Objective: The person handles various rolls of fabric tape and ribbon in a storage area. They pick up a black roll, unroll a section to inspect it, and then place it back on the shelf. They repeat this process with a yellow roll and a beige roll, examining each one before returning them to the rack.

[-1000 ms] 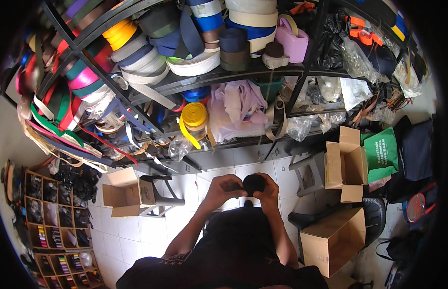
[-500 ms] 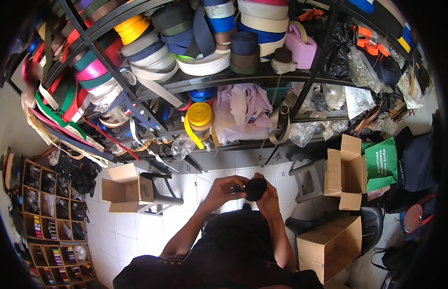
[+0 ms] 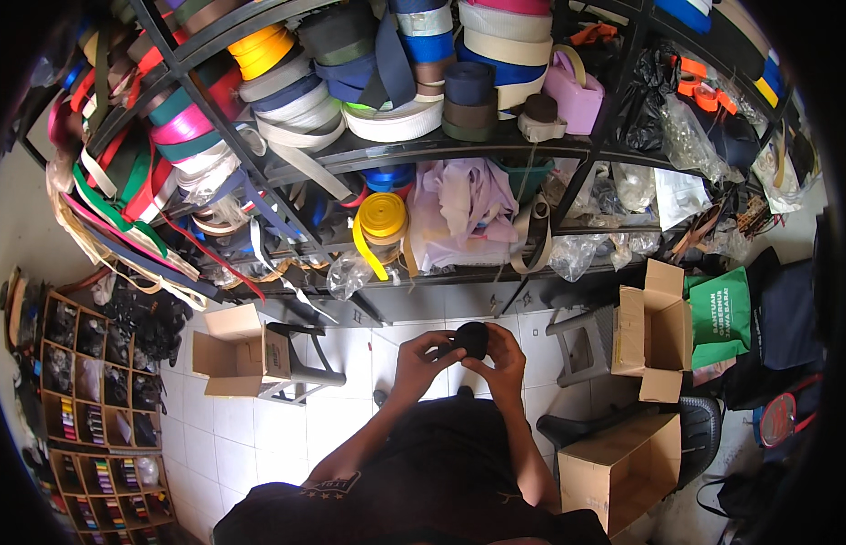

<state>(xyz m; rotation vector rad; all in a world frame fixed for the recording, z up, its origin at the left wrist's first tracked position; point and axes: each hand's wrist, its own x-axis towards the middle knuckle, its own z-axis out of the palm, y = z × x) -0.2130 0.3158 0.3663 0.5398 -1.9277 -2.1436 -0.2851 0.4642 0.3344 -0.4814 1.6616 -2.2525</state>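
Note:
A small black roll (image 3: pixel 472 337), seemingly of rolled strap or tape, is held up in front of my body between both hands. My left hand (image 3: pixel 425 358) pinches its left side, thumb along the lower edge. Around the right side curl the fingers of my right hand (image 3: pixel 503 360), with that thumb pressing from below. Both hands touch the roll, and fine detail on its dark surface cannot be made out.
Ahead stands a black shelf rack (image 3: pixel 368 156) stacked with webbing rolls, including a yellow roll (image 3: pixel 383 216). An open cardboard box (image 3: pixel 237 359) is on a stool at left. More boxes (image 3: pixel 655 336) and a black chair (image 3: pixel 700 436) stand right. A compartment shelf (image 3: pixel 100 450) is lower left.
The black roll has shifted slightly up and left and been turned in my hands. My right thumb now shows beneath it. The whole view has moved slightly.

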